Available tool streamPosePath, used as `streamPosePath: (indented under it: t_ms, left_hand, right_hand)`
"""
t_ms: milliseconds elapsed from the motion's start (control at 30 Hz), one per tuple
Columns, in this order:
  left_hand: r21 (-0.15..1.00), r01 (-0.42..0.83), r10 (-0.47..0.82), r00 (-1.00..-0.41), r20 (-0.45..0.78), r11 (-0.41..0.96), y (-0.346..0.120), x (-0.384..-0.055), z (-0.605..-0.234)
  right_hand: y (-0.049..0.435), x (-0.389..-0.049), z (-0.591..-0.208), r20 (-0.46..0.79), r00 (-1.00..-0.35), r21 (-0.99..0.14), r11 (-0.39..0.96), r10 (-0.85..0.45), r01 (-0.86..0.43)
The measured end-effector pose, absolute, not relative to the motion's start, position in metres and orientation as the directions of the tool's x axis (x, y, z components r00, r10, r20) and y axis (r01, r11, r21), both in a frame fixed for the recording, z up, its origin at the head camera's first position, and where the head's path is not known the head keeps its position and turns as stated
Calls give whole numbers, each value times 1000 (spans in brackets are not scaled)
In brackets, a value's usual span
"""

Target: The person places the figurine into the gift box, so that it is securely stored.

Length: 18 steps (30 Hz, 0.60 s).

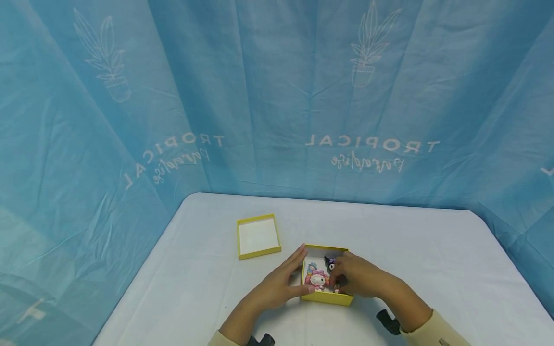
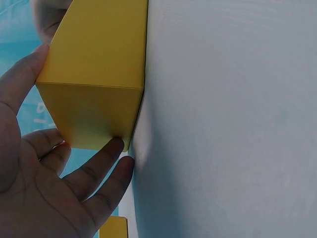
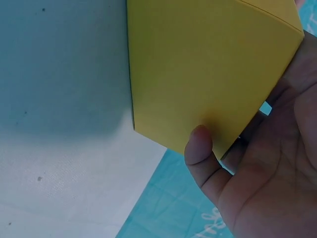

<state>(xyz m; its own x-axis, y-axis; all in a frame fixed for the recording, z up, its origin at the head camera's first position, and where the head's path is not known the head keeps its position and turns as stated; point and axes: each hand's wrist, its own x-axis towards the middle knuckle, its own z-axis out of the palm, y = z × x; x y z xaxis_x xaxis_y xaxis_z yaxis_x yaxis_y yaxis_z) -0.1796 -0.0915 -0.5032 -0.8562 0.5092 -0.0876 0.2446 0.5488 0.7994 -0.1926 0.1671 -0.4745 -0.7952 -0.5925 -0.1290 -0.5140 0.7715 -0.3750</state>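
A yellow box [image 1: 326, 298] with a white inside stands on the table. In it lie a pink-hooded figurine [image 1: 318, 279], a small blue-topped figurine [image 1: 311, 267] and a black-and-purple figurine [image 1: 331, 263]. My left hand [image 1: 277, 286] holds the box at its left side, thumb at the near rim and fingers spread along the wall. Over the right wall reaches my right hand [image 1: 357, 275], its fingers curled inside the box round a small dark figurine [image 1: 341, 281], mostly hidden. One finger [image 3: 199, 144] of that hand presses the yellow outer wall.
A shallow yellow lid [image 1: 259, 254] lies with its white inside up, behind and left of the box. White cloth [image 1: 195, 269] covers the table. Blue printed curtains [image 1: 277, 96] hang behind it and at both sides.
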Motion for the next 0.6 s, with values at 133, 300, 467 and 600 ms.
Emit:
streamPosePath:
  t_ms: [133, 300, 467, 600]
  left_hand:
    - [797, 243, 507, -857, -91, 553, -91, -180, -504]
    - [798, 238, 505, -858, -94, 554, -91, -180, -504]
    - [801, 235, 506, -857, -96, 551, -91, -180, -504]
    - [802, 241, 511, -854, -91, 547, -91, -180, -504]
  right_hand:
    - [166, -193, -474, -141, -799, -366, 780, -585, -507]
    - [166, -191, -472, -147, -798, -362, 783, -584, -506]
    - [166, -191, -471, -151, -797, -359, 783, -585, -507]
    - [166, -192, -471, -148, -794, -369, 778, -590, -509]
